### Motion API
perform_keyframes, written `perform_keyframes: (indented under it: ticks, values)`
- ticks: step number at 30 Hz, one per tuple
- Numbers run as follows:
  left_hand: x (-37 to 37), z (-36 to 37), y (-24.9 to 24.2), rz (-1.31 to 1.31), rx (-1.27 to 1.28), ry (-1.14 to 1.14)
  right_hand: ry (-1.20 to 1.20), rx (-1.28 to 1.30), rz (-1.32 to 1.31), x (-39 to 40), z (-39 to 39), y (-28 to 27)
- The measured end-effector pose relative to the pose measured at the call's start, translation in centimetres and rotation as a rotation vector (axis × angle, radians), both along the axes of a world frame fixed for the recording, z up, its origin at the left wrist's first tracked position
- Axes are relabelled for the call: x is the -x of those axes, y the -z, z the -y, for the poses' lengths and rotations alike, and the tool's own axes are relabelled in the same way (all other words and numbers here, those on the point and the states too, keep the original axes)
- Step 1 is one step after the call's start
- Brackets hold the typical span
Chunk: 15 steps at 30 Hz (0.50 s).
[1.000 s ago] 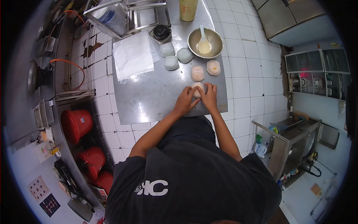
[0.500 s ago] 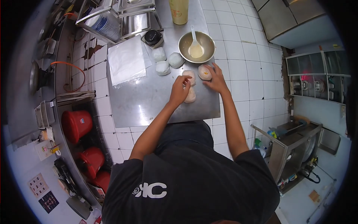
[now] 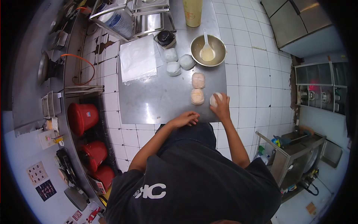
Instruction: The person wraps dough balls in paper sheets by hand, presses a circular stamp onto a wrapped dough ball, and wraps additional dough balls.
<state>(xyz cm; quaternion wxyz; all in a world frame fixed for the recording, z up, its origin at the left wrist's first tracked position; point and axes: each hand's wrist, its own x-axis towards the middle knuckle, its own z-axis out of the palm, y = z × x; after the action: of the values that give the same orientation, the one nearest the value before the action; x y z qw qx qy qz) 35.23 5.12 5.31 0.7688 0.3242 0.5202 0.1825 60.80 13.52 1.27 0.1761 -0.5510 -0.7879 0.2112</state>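
My right hand [image 3: 221, 107] is closed over a pale round dough ball [image 3: 214, 100] near the right edge of the steel table [image 3: 149, 100]. Just left of it, two pinkish-orange dough balls [image 3: 198, 96] sit one behind the other. By the table's front edge, my left hand [image 3: 186, 119] has loosely bent fingers and holds nothing. Farther back are several whitish wrapped balls [image 3: 173, 68], grouped beside a steel bowl [image 3: 220, 58]. A white rice paddle [image 3: 207, 53] rests in the bowl.
White sheets [image 3: 138, 61] lie stacked at the table's left. Behind them stand a black-lidded container [image 3: 165, 38], a metal rack [image 3: 151, 16] and a tall yellowish container [image 3: 192, 15]. Red buckets [image 3: 82, 118] are at far left, and white tiled floor [image 3: 246, 82] borders the table.
My right hand has brought its ball from beside the bowl toward the table's front. My left hand has left the two pinkish balls and drawn back to the front edge. The view has shifted.
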Motion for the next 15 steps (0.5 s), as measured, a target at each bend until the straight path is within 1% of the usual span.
perform_keyframes:
  ticks: [1, 2, 4, 5, 6, 7, 8, 9, 10, 11, 12, 13, 14, 15]
  values:
    - [-0.3, 0.4, 0.8, 0.051, 0.055, 0.114, 0.007, 0.002, 0.023, 0.1, 1.9, -0.3]
    - [-0.6, 0.5, 1.8, 0.056, 0.05, 0.109, 0.002, -0.003, 0.028, 0.3, 3.6, -0.6]
    - [-1.0, 0.5, 3.3, 0.048, 0.118, 0.137, 0.148, 0.24, -0.315, 0.9, 6.4, -0.7]
    - [-1.1, 0.7, 3.5, 0.054, 0.114, 0.127, 0.138, 0.238, -0.307, 1.5, 7.3, -0.6]
    - [-1.1, 0.7, 3.3, 0.134, 0.191, 0.032, 0.153, 0.354, -0.48, 2.2, 8.1, -0.6]
    - [-0.7, 0.7, 2.9, 0.21, 0.268, -0.059, 0.171, 0.47, -0.655, 3.8, 8.3, -1.8]
    - [0.0, 0.6, 2.4, 0.211, 0.263, -0.062, 0.064, 0.344, -0.473, 4.8, 8.4, -3.3]
    - [0.8, 0.7, 1.7, 0.244, 0.235, -0.148, 0.063, 0.344, -0.474, 6.5, 8.0, -4.4]
    - [1.8, 0.9, 0.7, 0.275, 0.211, -0.232, -0.038, 0.27, -0.425, 8.3, 7.6, -4.9]
    - [2.9, 1.2, -0.4, 0.273, 0.215, -0.229, -0.137, 0.197, -0.375, 10.1, 7.2, -5.5]
    - [4.4, 1.4, -1.8, 0.139, 0.108, -0.311, -0.135, 0.197, -0.376, 12.0, 6.8, -6.4]
    - [5.9, 1.5, -2.5, 0.006, -0.007, -0.394, -0.244, 0.167, -0.428, 13.8, 6.1, -7.2]
    - [7.4, 1.9, -0.6, 0.004, -0.049, -0.471, -0.358, 0.138, -0.476, 15.4, 5.5, -7.6]
    - [8.8, 2.4, -0.8, 0.007, -0.055, -0.476, -0.364, 0.133, -0.474, 17.0, 5.2, -7.4]
